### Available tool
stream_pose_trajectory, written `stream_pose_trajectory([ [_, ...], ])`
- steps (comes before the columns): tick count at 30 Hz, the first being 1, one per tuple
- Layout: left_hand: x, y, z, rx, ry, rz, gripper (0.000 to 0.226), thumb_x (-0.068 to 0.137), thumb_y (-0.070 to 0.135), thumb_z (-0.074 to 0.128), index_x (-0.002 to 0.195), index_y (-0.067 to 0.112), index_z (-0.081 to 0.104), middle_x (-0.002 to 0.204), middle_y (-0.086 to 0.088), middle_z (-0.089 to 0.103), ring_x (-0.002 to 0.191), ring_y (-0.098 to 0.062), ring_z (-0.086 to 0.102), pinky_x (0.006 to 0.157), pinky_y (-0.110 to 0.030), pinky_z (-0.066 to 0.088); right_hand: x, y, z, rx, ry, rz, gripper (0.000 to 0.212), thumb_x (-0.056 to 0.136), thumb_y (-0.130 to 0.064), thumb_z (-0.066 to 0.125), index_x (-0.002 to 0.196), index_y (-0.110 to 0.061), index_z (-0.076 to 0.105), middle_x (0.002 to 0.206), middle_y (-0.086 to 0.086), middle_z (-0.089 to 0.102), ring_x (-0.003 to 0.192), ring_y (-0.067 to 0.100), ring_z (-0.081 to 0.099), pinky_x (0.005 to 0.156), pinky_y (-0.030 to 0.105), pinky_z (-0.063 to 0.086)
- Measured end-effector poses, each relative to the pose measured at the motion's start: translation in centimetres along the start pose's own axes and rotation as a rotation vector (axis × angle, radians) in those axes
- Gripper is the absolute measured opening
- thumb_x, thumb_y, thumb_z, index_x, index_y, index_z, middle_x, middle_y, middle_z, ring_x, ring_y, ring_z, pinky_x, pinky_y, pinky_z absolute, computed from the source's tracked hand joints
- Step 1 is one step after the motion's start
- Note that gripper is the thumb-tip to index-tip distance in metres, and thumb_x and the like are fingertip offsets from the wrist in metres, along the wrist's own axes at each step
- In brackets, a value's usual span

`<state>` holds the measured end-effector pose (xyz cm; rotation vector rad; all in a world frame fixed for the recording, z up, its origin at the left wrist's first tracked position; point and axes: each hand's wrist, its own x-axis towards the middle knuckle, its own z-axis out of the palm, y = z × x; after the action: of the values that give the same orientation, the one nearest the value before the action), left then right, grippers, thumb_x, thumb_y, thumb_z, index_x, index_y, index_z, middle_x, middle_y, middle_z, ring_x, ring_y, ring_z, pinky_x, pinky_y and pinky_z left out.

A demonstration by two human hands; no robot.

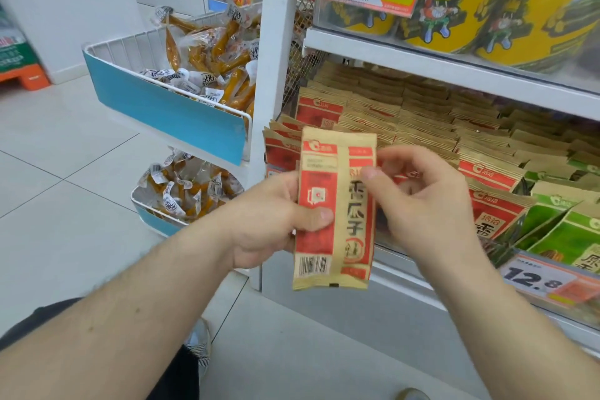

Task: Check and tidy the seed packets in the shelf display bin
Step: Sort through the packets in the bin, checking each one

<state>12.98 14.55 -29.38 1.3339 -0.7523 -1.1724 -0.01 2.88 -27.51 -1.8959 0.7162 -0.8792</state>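
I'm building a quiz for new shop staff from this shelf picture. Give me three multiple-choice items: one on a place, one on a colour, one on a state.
1. Where is the wire basket of sausage snacks?
A. Left of the shelf bin
B. On the top shelf
C. On the floor

2. What colour are the packets at the bin's right end?
A. Blue
B. Green
C. Purple

3. How is the held seed packet held?
A. By both hands
B. By one hand
C. Lying loose

Answers: 1 A, it hangs left of the upright. 2 B, green packets. 3 A, left hand and right hand grip it.
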Motion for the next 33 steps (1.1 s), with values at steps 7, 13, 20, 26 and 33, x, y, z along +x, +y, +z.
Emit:
stream_pose_trajectory([
  [7, 0.3, -0.7, 0.3, 0.036, -0.129, -0.028, 0.035, 0.079, 0.014, 0.073, 0.113, 0.018, 0.064, 0.113, -0.008, 0.072, 0.104, -0.029, 0.069, 0.093, -0.054, 0.052, 0.2, -1.6, -1.4, 0.3, -0.141, 0.217, 0.019, 0.093, -0.011, 0.06, 0.079, -0.001, 0.069, 0.052, 0.005, 0.066, 0.04, 0.011, 0.06, 0.034, 0.016, 0.04],
  [13, 0.6, -0.4, 0.3, -0.068, -0.026, 0.055, 0.039, 0.077, 0.015, 0.068, 0.115, 0.015, 0.063, 0.11, -0.01, 0.073, 0.1, -0.029, 0.07, 0.087, -0.052, 0.056, 0.3, -1.1, -2.2, 0.332, -0.335, 0.262, 0.017, 0.088, -0.015, 0.062, 0.083, 0.0, 0.066, 0.054, 0.0, 0.066, 0.04, 0.004, 0.056, 0.036, 0.013, 0.039],
  [20, 0.6, 0.0, 0.0, -0.217, -0.005, 0.089, 0.034, 0.082, 0.017, 0.068, 0.116, 0.015, 0.065, 0.109, -0.013, 0.072, 0.096, -0.03, 0.071, 0.079, -0.046, 0.06, 0.7, -0.3, -2.3, 0.214, -0.466, 0.28, 0.032, 0.069, -0.038, 0.067, 0.077, -0.007, 0.075, 0.071, 0.013, 0.072, 0.057, 0.02, 0.059, 0.045, 0.02, 0.043],
  [26, 0.8, 0.1, -0.5, -0.281, -0.036, 0.093, 0.037, 0.08, 0.018, 0.061, 0.116, 0.011, 0.065, 0.111, -0.014, 0.072, 0.095, -0.03, 0.072, 0.075, -0.043, 0.06, 0.6, -0.5, -2.5, 0.246, -0.587, 0.295, 0.035, 0.064, -0.032, 0.071, 0.088, -0.007, 0.074, 0.08, 0.016, 0.074, 0.064, 0.024, 0.069, 0.053, 0.028, 0.056],
  [33, 0.7, 0.1, -0.7, -0.31, -0.07, 0.085, 0.036, 0.08, 0.017, 0.063, 0.116, 0.011, 0.065, 0.111, -0.015, 0.071, 0.096, -0.03, 0.071, 0.076, -0.042, 0.06, 0.6, -0.1, -2.6, 0.263, -0.597, 0.3, 0.036, 0.063, -0.031, 0.071, 0.089, -0.006, 0.074, 0.081, 0.018, 0.074, 0.065, 0.025, 0.07, 0.055, 0.03, 0.057],
])
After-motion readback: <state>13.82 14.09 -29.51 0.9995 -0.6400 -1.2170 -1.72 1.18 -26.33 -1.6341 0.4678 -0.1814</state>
